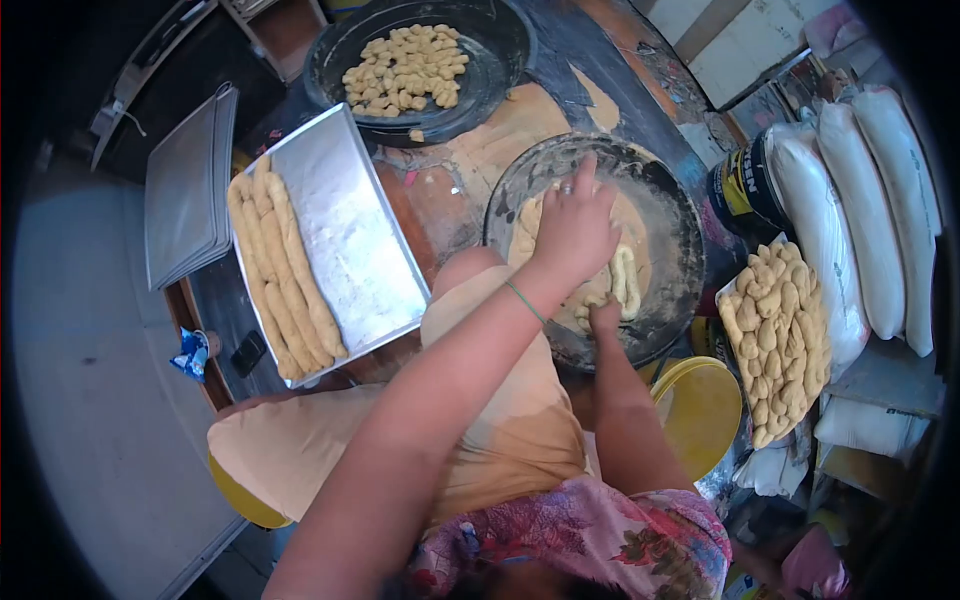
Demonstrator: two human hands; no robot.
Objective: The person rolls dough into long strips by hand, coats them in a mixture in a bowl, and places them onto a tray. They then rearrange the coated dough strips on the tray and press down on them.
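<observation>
Black basin (672, 275) leaves room right of dough (627, 276); left hand (577, 228) part-spread, right hand (604, 317) near rim (694, 205), both grips unclear.

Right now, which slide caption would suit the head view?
Left hand and right hand reach into a round black basin of pale dough, near a rectangular silver metal tray of tan dough strands.

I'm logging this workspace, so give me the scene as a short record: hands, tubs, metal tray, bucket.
left hand: over the near tub, ring on a finger
right hand: in the near tub, beside a pale dough strip
far tub: many small dough pieces
metal tray: long dough strips along one side
bucket: yellow, by the right arm
</observation>
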